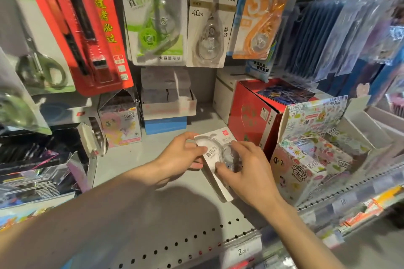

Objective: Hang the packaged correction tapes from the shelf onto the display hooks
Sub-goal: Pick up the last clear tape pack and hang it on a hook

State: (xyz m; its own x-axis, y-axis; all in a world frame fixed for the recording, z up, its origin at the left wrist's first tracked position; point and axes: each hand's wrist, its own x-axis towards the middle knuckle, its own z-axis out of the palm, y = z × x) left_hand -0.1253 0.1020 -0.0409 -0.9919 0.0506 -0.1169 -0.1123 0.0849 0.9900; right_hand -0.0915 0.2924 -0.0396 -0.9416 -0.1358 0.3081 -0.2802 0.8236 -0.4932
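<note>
A white packaged correction tape [213, 155] with a clear blister lies tilted just above the grey shelf [153, 170]. My left hand [185, 154] pinches its left edge, thumb on top. My right hand [242, 166] curls over the clear blister from the right. Above hang more correction tapes on display hooks: a green one [155, 17], a clear 40m one [211, 22] and an orange one [261, 19].
A red pen pack [76, 26] and scissors [37, 57] hang at upper left. On the shelf stand a pink cartoon box [121, 124], a white tray on a blue box [168, 109], a red carton [255, 116] and a sticker-printed display box [310, 148]. A price label [242, 251] sits on the shelf edge.
</note>
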